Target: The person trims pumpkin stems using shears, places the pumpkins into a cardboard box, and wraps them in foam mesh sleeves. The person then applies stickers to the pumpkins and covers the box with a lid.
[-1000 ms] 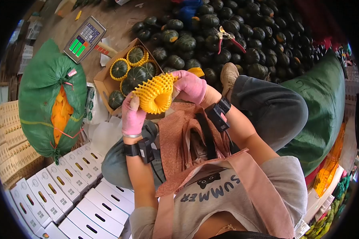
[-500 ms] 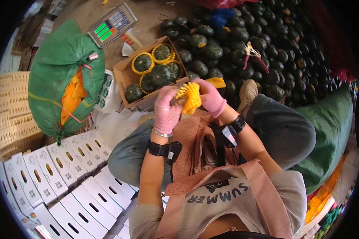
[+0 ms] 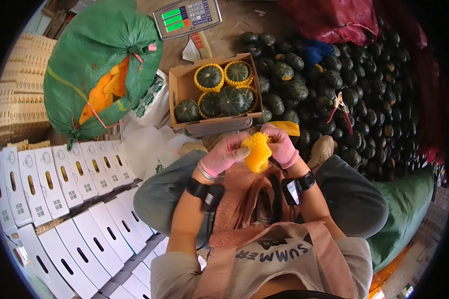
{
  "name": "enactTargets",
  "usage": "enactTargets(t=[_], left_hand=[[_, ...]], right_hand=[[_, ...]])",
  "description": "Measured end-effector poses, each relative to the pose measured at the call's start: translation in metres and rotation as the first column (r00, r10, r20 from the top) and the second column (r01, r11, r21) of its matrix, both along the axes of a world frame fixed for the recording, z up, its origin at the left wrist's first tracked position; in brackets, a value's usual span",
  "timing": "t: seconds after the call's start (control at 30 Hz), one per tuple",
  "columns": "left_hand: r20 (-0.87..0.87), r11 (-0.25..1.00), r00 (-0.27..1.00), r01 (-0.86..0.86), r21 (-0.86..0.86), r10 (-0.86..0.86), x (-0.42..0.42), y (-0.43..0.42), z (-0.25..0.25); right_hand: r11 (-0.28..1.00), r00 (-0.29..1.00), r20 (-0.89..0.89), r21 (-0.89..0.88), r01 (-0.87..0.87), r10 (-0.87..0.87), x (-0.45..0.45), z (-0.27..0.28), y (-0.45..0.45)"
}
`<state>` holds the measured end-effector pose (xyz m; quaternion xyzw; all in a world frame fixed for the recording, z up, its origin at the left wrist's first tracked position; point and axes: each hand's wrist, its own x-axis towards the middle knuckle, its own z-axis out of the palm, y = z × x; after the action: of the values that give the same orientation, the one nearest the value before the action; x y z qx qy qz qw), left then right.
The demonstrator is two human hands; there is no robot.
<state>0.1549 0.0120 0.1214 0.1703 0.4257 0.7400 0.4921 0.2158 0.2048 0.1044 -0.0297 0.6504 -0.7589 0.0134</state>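
One carton (image 3: 184, 85) of squashes (image 3: 232, 101) lies just before twelve o'clock from the left hand (image 3: 225, 153), the nearer one, which pinches the yellow foam net (image 3: 258, 154); the net's long axis runs roughly twelve to six, and the right hand (image 3: 281, 146) grips its one-o'clock edge.

From a head-worn camera we look forward and steeply down, wide-angle: the shirt (image 3: 274, 261) lies nearest, the hands (image 3: 222, 155) mid-field, the carton (image 3: 183, 89) beyond.
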Motion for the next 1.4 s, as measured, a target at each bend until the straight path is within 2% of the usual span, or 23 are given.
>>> enactTargets(t=[0.03, 0.07, 0.13, 0.17, 0.2, 0.27, 0.3, 0.33, 0.4, 0.43, 0.47, 0.53, 0.57, 0.6, 0.67, 0.73, 0.83, 0.93, 1.0, 1.1, 1.2, 1.23, 1.4], left_hand=[[-0.08, 0.978, 0.977, 0.188, -0.087, -0.195, -0.008, -0.018, -0.015], [-0.143, 0.915, 0.911, 0.359, -0.186, -0.386, -0.015, -0.029, -0.028], [-0.236, 0.968, 0.943, 0.207, -0.142, -0.236, -0.016, -0.025, -0.012], [-0.276, 0.984, 0.948, 0.13, -0.118, -0.158, -0.016, -0.025, -0.008], [-0.113, 0.999, 0.993, -0.03, -0.012, 0.028, -0.015, -0.023, -0.012], [0.254, 0.916, 0.903, -0.385, 0.117, 0.347, -0.015, -0.014, -0.021], [0.342, 0.919, 0.909, -0.326, 0.223, 0.24, -0.015, -0.012, -0.02], [0.441, 0.944, 0.876, -0.288, 0.159, 0.193, -0.015, -0.011, -0.023], [0.624, 0.982, 0.774, -0.182, 0.057, 0.107, -0.017, -0.01, -0.022], [0.553, 0.993, 0.829, -0.119, 0.029, 0.083, -0.023, -0.01, -0.02], [0.481, 0.999, 0.875, -0.053, -0.01, 0.051, -0.034, -0.011, -0.015], [0.142, 0.981, 0.99, 0.027, -0.194, 0.0, -0.064, -0.02, -0.055], [-0.202, 0.923, 0.977, -0.133, -0.362, 0.061, -0.079, -0.022, -0.078], [-0.345, 0.871, 0.919, -0.322, -0.371, 0.193, -0.089, -0.017, -0.069], [-0.43, 0.803, 0.818, -0.524, -0.284, 0.382, -0.105, -0.007, -0.089], [-0.62, 0.622, 0.618, -0.74, -0.254, 0.483, -0.112, 0.006, -0.109], [-0.641, 0.64, 0.595, -0.741, -0.203, 0.485, -0.12, 0.009, -0.138], [-0.65, 0.626, 0.652, -0.706, -0.332, 0.391, -0.124, -0.008, -0.106], [-0.756, 0.525, 0.514, -0.808, -0.267, 0.406, -0.128, -0.025, -0.096], [-0.748, 0.541, 0.555, -0.78, -0.315, 0.364, -0.138, -0.052, -0.113], [-0.669, 0.625, 0.626, -0.721, -0.301, 0.4, -0.145, -0.061, -0.119], [-0.655, 0.626, 0.611, -0.735, -0.26, 0.444, -0.145, -0.058, -0.118], [-0.69, 0.562, 0.512, -0.807, -0.181, 0.512, -0.157, -0.042, -0.13]], right_hand=[[0.985, 0.997, 0.078, -0.172, -0.003, 0.016, 0.001, 0.006, 0.001], [0.875, 0.985, 0.141, -0.483, -0.017, 0.097, 0.003, 0.006, 0.004], [0.557, 0.956, 0.127, -0.829, -0.044, 0.264, 0.003, 0.027, 0.009], [0.562, 0.934, 0.225, -0.827, 0.031, 0.279, 0.006, 0.032, 0.008], [0.618, 0.904, 0.236, -0.785, -0.038, 0.356, 0.008, 0.027, 0.006], [0.698, 0.823, 0.269, -0.688, -0.199, 0.5, 0.007, 0.01, 0.003], [0.749, 0.712, 0.393, -0.6, -0.281, 0.582, 0.004, 0.006, 0.0], [0.847, 0.865, 0.276, -0.461, -0.264, 0.42, 0.0, -0.002, 0.001], [0.689, 0.942, 0.192, -0.723, -0.055, 0.277, -0.014, -0.001, 0.014], [0.697, 0.956, 0.154, -0.714, -0.068, 0.251, -0.022, -0.01, 0.019], [0.771, 0.956, 0.252, -0.635, 0.047, 0.149, -0.03, -0.007, 0.013], [0.89, 0.896, 0.44, -0.429, 0.155, 0.057, -0.045, -0.025, 0.016], [0.923, 0.876, 0.482, -0.345, 0.173, 0.016, -0.051, -0.03, 0.018], [0.977, 0.88, 0.465, -0.124, 0.176, -0.1, -0.058, -0.045, 0.016], [0.927, 0.879, 0.364, 0.324, 0.191, -0.308, -0.071, -0.076, 0.006], [0.928, 0.86, 0.417, 0.342, 0.151, -0.293, -0.087, -0.071, -0.007], [0.845, 0.926, 0.223, 0.511, 0.157, -0.306, -0.105, -0.092, -0.015], [0.887, 0.907, 0.238, 0.398, 0.235, -0.347, -0.114, -0.09, -0.028], [0.902, 0.946, 0.076, 0.332, 0.275, -0.316, -0.118, -0.104, -0.046], [0.836, 0.96, 0.122, 0.527, 0.151, -0.25, -0.133, -0.099, -0.061], [0.836, 0.947, -0.203, 0.448, 0.318, -0.251, -0.154, -0.112, -0.061], [0.867, 0.953, -0.115, 0.395, 0.302, -0.28, -0.159, -0.108, -0.062], [0.791, 0.919, -0.157, 0.471, 0.391, -0.361, -0.185, -0.11, -0.049]])
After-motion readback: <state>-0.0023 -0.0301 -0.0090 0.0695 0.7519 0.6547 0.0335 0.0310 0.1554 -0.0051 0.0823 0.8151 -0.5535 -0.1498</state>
